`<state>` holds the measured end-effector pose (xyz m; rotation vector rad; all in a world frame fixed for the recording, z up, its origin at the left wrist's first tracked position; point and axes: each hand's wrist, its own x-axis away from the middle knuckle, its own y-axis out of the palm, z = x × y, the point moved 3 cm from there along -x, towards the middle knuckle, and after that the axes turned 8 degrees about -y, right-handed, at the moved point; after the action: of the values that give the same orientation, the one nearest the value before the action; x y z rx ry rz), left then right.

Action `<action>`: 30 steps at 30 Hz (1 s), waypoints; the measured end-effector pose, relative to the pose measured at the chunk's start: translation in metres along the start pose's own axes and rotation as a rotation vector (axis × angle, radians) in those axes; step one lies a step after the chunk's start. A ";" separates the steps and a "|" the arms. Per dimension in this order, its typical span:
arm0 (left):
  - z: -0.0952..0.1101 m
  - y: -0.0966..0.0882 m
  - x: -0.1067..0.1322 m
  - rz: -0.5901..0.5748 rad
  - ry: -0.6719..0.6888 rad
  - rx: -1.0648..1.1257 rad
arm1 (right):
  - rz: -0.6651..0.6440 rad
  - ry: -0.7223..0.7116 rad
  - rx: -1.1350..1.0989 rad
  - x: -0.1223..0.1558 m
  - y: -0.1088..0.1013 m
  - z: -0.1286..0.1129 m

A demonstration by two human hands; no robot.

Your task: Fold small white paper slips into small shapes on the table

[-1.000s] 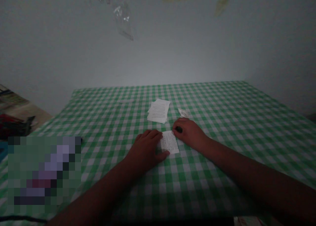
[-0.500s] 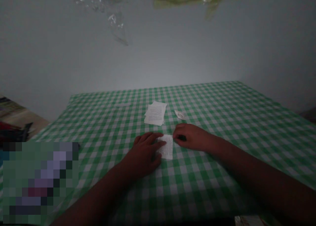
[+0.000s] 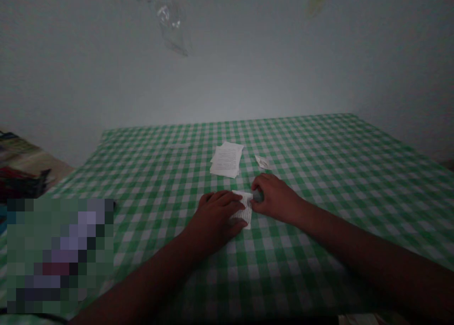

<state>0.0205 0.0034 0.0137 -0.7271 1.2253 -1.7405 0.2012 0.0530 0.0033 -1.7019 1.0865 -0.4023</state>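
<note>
My left forearm (image 3: 142, 278) and right forearm (image 3: 372, 255) are bare, long and rounded, widening toward the near edge of the view and narrowing at the wrists. My left hand (image 3: 214, 222) and right hand (image 3: 275, 200) are bare too, broad across the back, with slim, tapering fingers (image 3: 222, 200). The dim light leaves my skin in shadow, so my nails and other fine details are too dark to make out.

Dim, bluish light leaves the left hand (image 3: 214, 221) and right hand (image 3: 276, 199) murky, while the wall (image 3: 227, 93) glows palest above the desk (image 3: 319, 145). Wide-lens distortion bends its edges; a pixelated block (image 3: 60, 254) obscures the lower left.
</note>
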 end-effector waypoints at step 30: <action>-0.005 0.006 -0.001 0.011 -0.013 -0.058 | -0.003 0.133 0.045 -0.010 -0.004 0.013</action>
<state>0.0191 0.0053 0.0064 -0.7631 1.2727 -1.6944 0.2068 0.0686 0.0036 -1.6558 1.1627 -0.5443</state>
